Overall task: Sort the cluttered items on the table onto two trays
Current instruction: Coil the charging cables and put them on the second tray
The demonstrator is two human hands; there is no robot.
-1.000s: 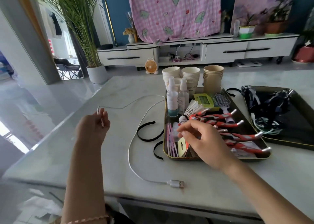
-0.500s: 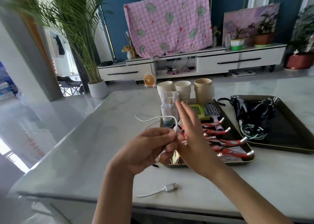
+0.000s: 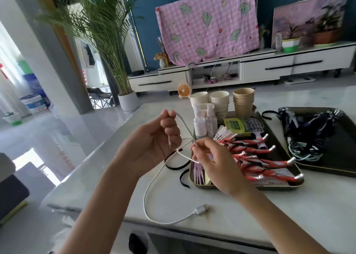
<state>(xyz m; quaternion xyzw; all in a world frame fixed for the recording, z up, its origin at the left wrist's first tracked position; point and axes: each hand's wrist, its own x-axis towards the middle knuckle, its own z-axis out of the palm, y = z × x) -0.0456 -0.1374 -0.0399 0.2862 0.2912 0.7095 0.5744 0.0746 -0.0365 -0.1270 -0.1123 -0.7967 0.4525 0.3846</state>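
Observation:
A white USB cable point(image 3: 152, 184) runs from both hands down to the table, its silver plug point(image 3: 202, 209) lying near the front edge. My left hand point(image 3: 152, 145) is raised above the table and pinches the cable's small end between thumb and fingers. My right hand point(image 3: 212, 161) pinches the cable a little further along, in front of the near tray point(image 3: 248, 186). That tray holds red-and-white pliers point(image 3: 258, 157), spray bottles point(image 3: 204, 122), a shuttlecock and pink sticks. A second dark tray point(image 3: 327, 169) at the right holds black straps and a teal cord point(image 3: 304, 153).
Three stacks of paper cups point(image 3: 221, 103) stand behind the near tray. A black ribbon point(image 3: 177, 167) lies on the marble table left of the tray. A dark chair or cushion sits at the far left. A TV cabinet and a potted palm stand beyond the table.
My hands have parted: the left lifted the cable end up and left, the right now pinches the cable lower down. The slack loop and plug shifted on the table.

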